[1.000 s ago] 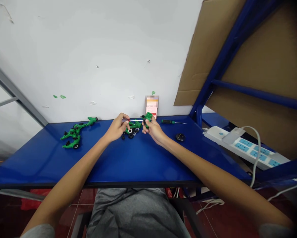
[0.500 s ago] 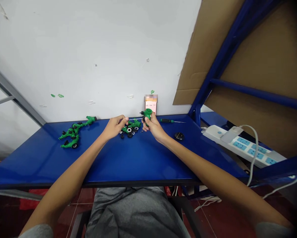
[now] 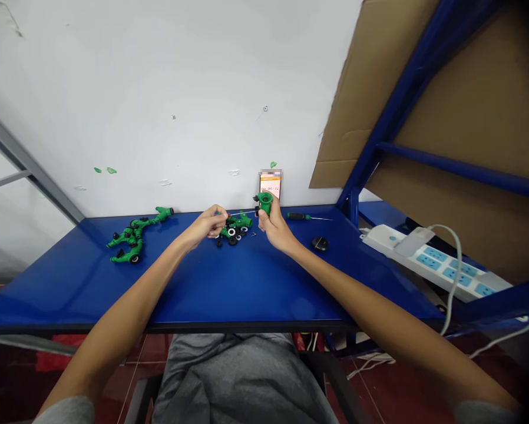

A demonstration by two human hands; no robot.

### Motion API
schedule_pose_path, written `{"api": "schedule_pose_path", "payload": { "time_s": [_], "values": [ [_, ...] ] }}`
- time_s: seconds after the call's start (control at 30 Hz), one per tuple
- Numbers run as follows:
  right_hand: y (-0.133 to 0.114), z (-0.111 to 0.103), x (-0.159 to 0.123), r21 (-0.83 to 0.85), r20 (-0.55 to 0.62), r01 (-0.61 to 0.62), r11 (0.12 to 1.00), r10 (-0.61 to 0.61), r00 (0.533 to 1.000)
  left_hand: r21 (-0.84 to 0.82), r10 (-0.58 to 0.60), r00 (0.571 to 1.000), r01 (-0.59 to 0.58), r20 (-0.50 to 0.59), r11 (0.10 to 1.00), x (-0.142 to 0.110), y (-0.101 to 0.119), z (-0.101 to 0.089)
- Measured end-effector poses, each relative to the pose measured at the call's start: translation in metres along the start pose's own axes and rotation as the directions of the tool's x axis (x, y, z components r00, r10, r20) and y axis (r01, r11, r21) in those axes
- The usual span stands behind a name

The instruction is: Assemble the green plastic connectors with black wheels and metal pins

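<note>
My left hand (image 3: 210, 222) is closed on the handle of a screwdriver (image 3: 242, 213), whose thin metal shaft points right. My right hand (image 3: 274, 224) grips a green hose splitter (image 3: 265, 202) with black valve knobs and an open round end facing me. The screwdriver's tip meets the splitter near a black knob on its left side; the exact contact is too small to make out. Below and between the hands lies a pile of green fittings (image 3: 245, 220) with black caps and white washers (image 3: 231, 232).
Several green hose splitters (image 3: 134, 235) lie at the left of the blue table (image 3: 229, 288). A phone (image 3: 270, 184) leans on the wall behind my right hand. Another screwdriver (image 3: 300, 217) and a black round object (image 3: 320, 244) lie to the right, near a white power strip (image 3: 436, 262).
My right hand has tilted the splitter so that its round opening turns more toward me. The left hand's fingers have shifted on the screwdriver handle, while its shaft stays at the splitter.
</note>
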State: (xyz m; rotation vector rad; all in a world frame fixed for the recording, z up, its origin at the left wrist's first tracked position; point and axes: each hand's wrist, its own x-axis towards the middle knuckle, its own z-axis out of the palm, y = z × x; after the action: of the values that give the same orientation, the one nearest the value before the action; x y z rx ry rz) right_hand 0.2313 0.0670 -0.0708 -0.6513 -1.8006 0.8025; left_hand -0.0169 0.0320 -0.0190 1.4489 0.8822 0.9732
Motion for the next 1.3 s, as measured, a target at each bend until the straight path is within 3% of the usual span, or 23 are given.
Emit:
{"api": "schedule_pose_path", "payload": {
  "time_s": [0.17, 0.33, 0.43, 0.6, 0.7, 0.9, 1.03, 1.17, 1.3],
  "values": [
    [0.0, 0.007, 0.0, 0.056, -0.061, -0.008, 0.998, 0.011, 0.998, 0.089, 0.151, 0.988, -0.147, -0.043, 0.985, 0.002, -0.003, -0.001],
    [-0.007, 0.005, -0.003, -0.053, -0.076, 0.01, 0.999, -0.014, 0.997, 0.149, 0.032, 0.999, -0.027, -0.028, 0.988, 0.003, -0.006, -0.002],
    [-0.009, 0.001, -0.002, -0.077, -0.055, 0.012, 0.997, -0.017, 0.998, 0.078, -0.022, 1.0, 0.024, -0.021, 0.997, 0.002, -0.006, -0.001],
    [-0.007, 0.001, 0.001, 0.011, -0.045, 0.008, 1.0, -0.008, 0.999, -0.044, 0.086, 0.996, -0.084, 0.037, 0.995, 0.001, -0.003, 0.0],
    [-0.007, 0.004, 0.0, 0.045, -0.039, -0.014, 0.999, 0.016, 0.999, 0.032, 0.141, 0.99, -0.14, -0.022, 0.99, 0.0, -0.001, 0.0],
    [-0.009, 0.007, -0.004, 0.028, -0.023, 0.009, 1.0, -0.009, 1.0, 0.233, 0.076, 0.986, -0.041, -0.145, 0.972, 0.003, -0.001, -0.002],
    [-0.006, 0.004, 0.0, 0.064, -0.037, 0.047, 0.997, -0.045, 0.998, 0.186, 0.028, 0.996, -0.012, -0.084, 0.983, 0.003, -0.003, -0.002],
    [-0.004, 0.001, 0.005, 0.062, -0.042, 0.081, 0.995, -0.078, 0.996, 0.089, 0.143, 0.989, -0.145, 0.03, 0.986, 0.004, -0.006, -0.003],
    [-0.005, -0.002, 0.007, 0.041, -0.045, 0.085, 0.996, -0.083, 0.996, 0.213, 0.181, 0.984, -0.176, -0.005, 0.961, 0.006, -0.01, -0.003]
  ]
}}
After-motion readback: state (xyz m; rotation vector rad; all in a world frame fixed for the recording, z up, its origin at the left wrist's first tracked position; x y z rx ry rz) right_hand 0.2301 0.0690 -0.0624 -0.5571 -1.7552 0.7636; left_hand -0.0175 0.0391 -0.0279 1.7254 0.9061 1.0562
